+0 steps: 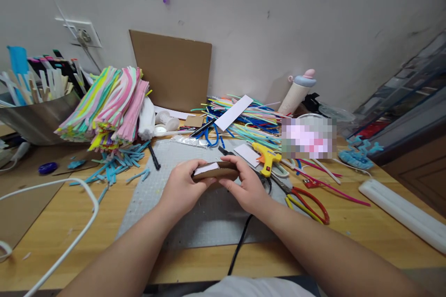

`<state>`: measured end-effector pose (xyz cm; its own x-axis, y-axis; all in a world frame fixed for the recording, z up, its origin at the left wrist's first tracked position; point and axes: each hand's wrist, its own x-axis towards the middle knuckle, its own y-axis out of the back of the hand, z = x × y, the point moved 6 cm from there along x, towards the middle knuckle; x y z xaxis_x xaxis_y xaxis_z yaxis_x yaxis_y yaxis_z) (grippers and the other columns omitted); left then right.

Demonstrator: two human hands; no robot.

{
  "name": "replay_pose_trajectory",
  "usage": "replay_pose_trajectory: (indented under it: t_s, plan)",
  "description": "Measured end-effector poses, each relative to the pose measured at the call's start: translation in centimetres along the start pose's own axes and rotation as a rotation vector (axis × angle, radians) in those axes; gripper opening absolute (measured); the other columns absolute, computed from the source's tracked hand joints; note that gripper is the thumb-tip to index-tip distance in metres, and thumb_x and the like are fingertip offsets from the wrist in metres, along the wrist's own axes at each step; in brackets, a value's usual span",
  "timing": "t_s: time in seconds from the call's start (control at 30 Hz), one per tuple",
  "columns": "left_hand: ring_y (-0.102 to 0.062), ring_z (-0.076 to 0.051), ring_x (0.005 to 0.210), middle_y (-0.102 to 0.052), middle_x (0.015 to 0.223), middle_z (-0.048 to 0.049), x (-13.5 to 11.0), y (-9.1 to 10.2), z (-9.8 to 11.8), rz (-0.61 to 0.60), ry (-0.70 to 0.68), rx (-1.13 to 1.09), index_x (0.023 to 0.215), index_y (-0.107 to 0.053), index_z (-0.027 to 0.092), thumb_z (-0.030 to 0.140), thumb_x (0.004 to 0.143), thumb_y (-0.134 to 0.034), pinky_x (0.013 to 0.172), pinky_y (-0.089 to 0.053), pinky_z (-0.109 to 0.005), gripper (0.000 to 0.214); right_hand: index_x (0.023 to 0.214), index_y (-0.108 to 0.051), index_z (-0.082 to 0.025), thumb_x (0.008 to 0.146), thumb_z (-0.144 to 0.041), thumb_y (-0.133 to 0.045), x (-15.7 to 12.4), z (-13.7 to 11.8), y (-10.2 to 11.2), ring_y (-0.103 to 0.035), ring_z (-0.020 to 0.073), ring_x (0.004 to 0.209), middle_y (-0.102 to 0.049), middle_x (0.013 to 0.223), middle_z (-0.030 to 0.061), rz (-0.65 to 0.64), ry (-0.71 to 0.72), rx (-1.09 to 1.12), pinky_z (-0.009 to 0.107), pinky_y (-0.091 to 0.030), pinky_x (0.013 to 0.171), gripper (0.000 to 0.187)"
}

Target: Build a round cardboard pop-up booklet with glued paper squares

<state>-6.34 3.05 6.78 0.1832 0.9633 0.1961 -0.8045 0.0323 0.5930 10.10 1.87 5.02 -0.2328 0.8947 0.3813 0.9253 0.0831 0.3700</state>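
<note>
Both hands hold a small curved piece of brown cardboard (223, 172) with a white strip (208, 167) along its edge, above the grey cutting mat (195, 227). My left hand (184, 183) grips its left end, thumb in front and fingers behind. At the right end, my right hand (245, 185) pinches it the same way. Just beyond the right hand lie a yellow glue gun (267, 158) and a white paper piece (247, 154). Scissors with red and yellow handles (310, 204) rest right of the right hand. The far side of the cardboard is hidden.
Bundled pipe cleaners (111, 106) and blue scraps (118, 164) lie at left, near a metal bowl (42, 120) of sticks and pens. A cardboard sheet (172, 72) leans on the wall. A bottle (298, 93) stands behind. A white cable (88, 190) loops at left; a white bar (400, 211) lies right.
</note>
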Motion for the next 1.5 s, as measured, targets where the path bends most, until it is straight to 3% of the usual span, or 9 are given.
replay_pose_trajectory:
  t_s: [0.17, 0.33, 0.4, 0.5, 0.7, 0.93, 1.1, 1.27, 1.5]
  plan:
    - [-0.065, -0.021, 0.077, -0.072, 0.083, -0.0010, 0.0, -0.3, -0.4, -0.014, 0.085, -0.160, 0.091, -0.070, 0.020, 0.028, 0.070, -0.069, 0.068, -0.045, -0.029, 0.023, 0.118, -0.050, -0.026, 0.083, -0.025, -0.064, 0.2, 1.2, -0.3, -0.057, 0.0211, 0.108, -0.060, 0.117, 0.0048, 0.024, -0.111, 0.181, 0.037, -0.044, 0.096, 0.038]
    - [-0.067, -0.024, 0.082, -0.075, 0.095, -0.0081, 0.4, -0.1, -2.5, 0.033, 0.312, -0.514, 0.103, -0.067, 0.014, 0.044, 0.065, -0.074, 0.068, -0.050, -0.031, 0.049, 0.113, -0.050, -0.027, 0.084, -0.046, -0.061, 0.5, 2.8, -0.7, -0.058, 0.0214, 0.109, -0.061, 0.115, 0.0054, 0.090, -0.315, 0.509, 0.037, -0.047, 0.094, 0.036]
    - [-0.067, -0.025, 0.083, -0.075, 0.095, -0.0088, 0.5, 0.4, -2.8, 0.074, 0.339, -0.515, 0.101, -0.068, 0.013, 0.044, 0.064, -0.076, 0.069, -0.050, -0.031, 0.049, 0.111, -0.050, -0.026, 0.089, -0.050, -0.051, 0.6, 3.1, -0.6, -0.061, 0.0208, 0.103, -0.062, 0.110, 0.0059, 0.104, -0.349, 0.505, 0.037, -0.049, 0.088, 0.033]
    - [-0.067, -0.023, 0.081, -0.075, 0.090, -0.0041, 0.5, 1.2, -1.8, 0.108, 0.247, -0.336, 0.097, -0.070, 0.017, 0.036, 0.065, -0.075, 0.068, -0.048, -0.028, 0.038, 0.109, -0.051, -0.025, 0.089, -0.050, -0.050, 0.6, 3.4, -0.3, -0.061, 0.0199, 0.099, -0.060, 0.108, 0.0059, 0.132, -0.357, 0.473, 0.036, -0.050, 0.085, 0.032]
    - [-0.066, -0.023, 0.080, -0.074, 0.088, -0.0012, 0.2, 1.1, 0.9, -0.039, 0.036, 0.073, 0.095, -0.071, 0.021, 0.029, 0.071, -0.066, 0.068, -0.046, -0.029, 0.025, 0.116, -0.054, -0.025, 0.085, -0.043, -0.062, 0.4, 2.1, 0.2, -0.054, 0.0219, 0.111, -0.059, 0.113, 0.0062, 0.129, -0.200, 0.349, 0.040, -0.041, 0.100, 0.037]
    - [-0.065, -0.024, 0.086, -0.073, 0.096, -0.0037, 0.6, 0.3, 1.7, -0.106, -0.062, 0.163, 0.100, -0.068, 0.020, 0.024, 0.074, -0.062, 0.073, -0.045, -0.031, 0.026, 0.133, -0.047, -0.028, 0.095, -0.025, -0.048, 0.3, -1.8, 0.5, -0.049, 0.0213, 0.124, -0.055, 0.131, 0.0083, 0.045, 0.197, -0.094, 0.041, -0.038, 0.104, 0.039]
    - [-0.064, -0.022, 0.081, -0.073, 0.088, -0.0024, 1.0, -0.8, 3.2, -0.188, -0.163, 0.197, 0.089, -0.068, 0.021, 0.016, 0.073, -0.059, 0.069, -0.044, -0.028, 0.019, 0.129, -0.055, -0.033, 0.093, -0.020, -0.049, 0.1, -4.2, 1.1, -0.051, 0.0225, 0.126, -0.063, 0.130, 0.0024, 0.016, 0.388, -0.400, 0.049, -0.019, 0.111, 0.039]
    - [-0.062, -0.023, 0.072, -0.071, 0.078, -0.0053, 1.6, -1.5, 4.3, -0.209, -0.171, 0.273, 0.080, -0.068, 0.021, 0.018, 0.071, -0.062, 0.066, -0.040, -0.029, 0.010, 0.114, -0.064, -0.030, 0.090, -0.021, -0.054, 0.0, -5.1, 2.4, -0.061, 0.0229, 0.113, -0.074, 0.109, 0.0005, 0.105, 0.425, -0.527, 0.051, -0.017, 0.110, 0.028]
    - [-0.061, -0.025, 0.068, -0.070, 0.073, -0.0070, 2.3, -2.3, 5.5, -0.231, -0.179, 0.289, 0.073, -0.066, 0.020, 0.034, 0.073, -0.064, 0.060, -0.036, -0.030, 0.013, 0.114, -0.063, -0.022, 0.090, -0.022, -0.054, 1.0, -3.8, 2.7, -0.064, 0.0242, 0.093, -0.073, 0.104, 0.0082, -0.051, 0.309, -0.498, 0.044, -0.040, 0.089, 0.026]
